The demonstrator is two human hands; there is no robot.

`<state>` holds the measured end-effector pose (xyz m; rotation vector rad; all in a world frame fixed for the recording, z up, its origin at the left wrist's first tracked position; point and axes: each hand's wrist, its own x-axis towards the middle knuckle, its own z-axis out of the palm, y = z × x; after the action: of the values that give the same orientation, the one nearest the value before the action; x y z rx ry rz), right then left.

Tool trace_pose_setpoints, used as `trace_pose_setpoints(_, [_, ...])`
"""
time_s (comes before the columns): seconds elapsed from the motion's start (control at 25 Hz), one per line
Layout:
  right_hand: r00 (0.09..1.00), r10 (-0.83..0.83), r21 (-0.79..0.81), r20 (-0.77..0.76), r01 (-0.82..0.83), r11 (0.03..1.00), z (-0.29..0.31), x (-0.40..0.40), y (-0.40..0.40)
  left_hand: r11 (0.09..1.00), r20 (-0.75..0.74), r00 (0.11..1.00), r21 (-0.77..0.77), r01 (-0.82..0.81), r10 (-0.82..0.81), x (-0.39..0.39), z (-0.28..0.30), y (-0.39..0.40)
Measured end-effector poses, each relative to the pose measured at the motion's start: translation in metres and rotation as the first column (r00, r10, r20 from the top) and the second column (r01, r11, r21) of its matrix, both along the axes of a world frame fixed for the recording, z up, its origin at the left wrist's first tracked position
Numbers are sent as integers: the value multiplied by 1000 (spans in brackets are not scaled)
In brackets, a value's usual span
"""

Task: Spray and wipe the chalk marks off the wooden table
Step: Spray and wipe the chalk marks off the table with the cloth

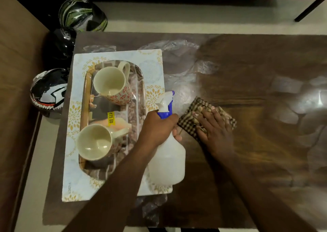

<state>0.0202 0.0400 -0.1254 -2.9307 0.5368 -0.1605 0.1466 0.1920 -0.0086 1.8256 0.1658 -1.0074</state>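
Two hands are working in the head view. We are gripping the spray bottle (167,154) by its neck with our left hand (157,127), nozzle pointing forward at the chalk marks (184,83) on the wooden table (247,69); our right hand (215,127) is pressing the checked cloth (201,107) flat-fingered, just right of the bottle and nearer the marks.

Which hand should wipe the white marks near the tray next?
Right. The right hand already presses the cloth flat beside the chalk marks; the left hand grips the spray bottle.
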Motion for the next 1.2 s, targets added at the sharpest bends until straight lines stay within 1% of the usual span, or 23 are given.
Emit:
trace_pose_setpoints(0.08, [992,-122,-3,-20,122,992,1,7,-8,1000,1,1000,-18,-14,14,13,-2,-9])
trace_pose_setpoints(0.12, [985,-170,24,-18,170,985,4,17,-3,1000,25,1000,-11,-8,9,22,-3,-17])
trace_pose_setpoints(0.16, [985,-170,32,-10,170,985,4,25,4,1000,58,998,9,-1,0,30,-7,-27])
trace_pose_setpoints(0.24, [1000,-5,22,13,5,1000,3,21,15,999,94,995,30,-19,16,44,-12,-44])
trace_pose_setpoints(0.32, [985,173,4,-10,-173,985,7,12,-2,999,59,997,19,-43,42,59,-13,-62])
trace_pose_setpoints(0.36, [984,178,5,-5,-178,984,7,17,-15,999,42,998,17,-50,49,67,-12,-68])
trace_pose_setpoints(0.4, [991,130,0,18,-130,991,7,31,-24,999,33,998,17,-51,51,76,-10,-74])
trace_pose_setpoints(0.48, [998,-39,25,59,37,999,5,80,-35,999,32,999,33,-30,29,93,-8,-84])
trace_pose_setpoints(0.52, [994,-95,59,61,91,994,5,108,-37,999,24,1000,52,-12,11,101,-8,-88])
trace_pose_setpoints(0.56, [992,-112,95,56,107,990,4,131,-35,997,3,1000,72,2,-2,109,-9,-92])
trace_pose_setpoints(0.6, [996,-84,117,43,78,990,2,145,-30,996,-25,1000,92,20,-17,117,-8,-96])
trace_pose_setpoints(0.68, [994,102,132,25,-104,986,0,140,-31,990,-84,993,114,87,-77,130,-3,-104])
trace_pose_setpoints(0.76, [951,305,80,54,-309,948,2,113,-56,985,-128,984,100,137,-124,145,2,-112])
trace_pose_setpoints(0.8, [942,331,43,61,-334,942,2,108,-76,985,-139,982,95,144,-130,150,4,-116])
trace_pose_setpoints(0.84, [956,287,18,60,-288,957,1,114,-93,984,-136,981,98,151,-137,156,6,-119])
trace_pose_setpoints(0.88, [981,187,12,52,-187,982,1,133,-103,980,-120,982,116,161,-147,162,7,-123])
trace_pose_setpoints(0.92, [996,66,36,53,-68,997,2,156,-102,975,-98,982,143,173,-160,167,7,-125])
trace_pose_setpoints(0.96, [999,-4,74,49,1,997,3,179,-90,969,-86,982,165,183,-171,171,7,-127])
trace_pose_setpoints(1.0, [1000,7,120,26,-10,993,4,192,-75,967,-91,982,181,180,-166,173,6,-127])
trace_pose_setpoints(1.04, [996,89,156,-3,-88,984,2,192,-66,968,-105,983,186,168,-150,174,5,-128])
trace_pose_setpoints(1.12, [965,264,129,-9,-260,957,-2,163,-79,973,-123,984,175,153,-132,176,5,-128])
trace_pose_setpoints(1.16, [966,258,100,-11,-255,962,-2,152,-101,976,-131,983,163,146,-125,178,6,-128])
trace_pose_setpoints(1.2, [985,171,86,-34,-168,982,1,155,-122,981,-134,984,145,132,-113,179,6,-127])
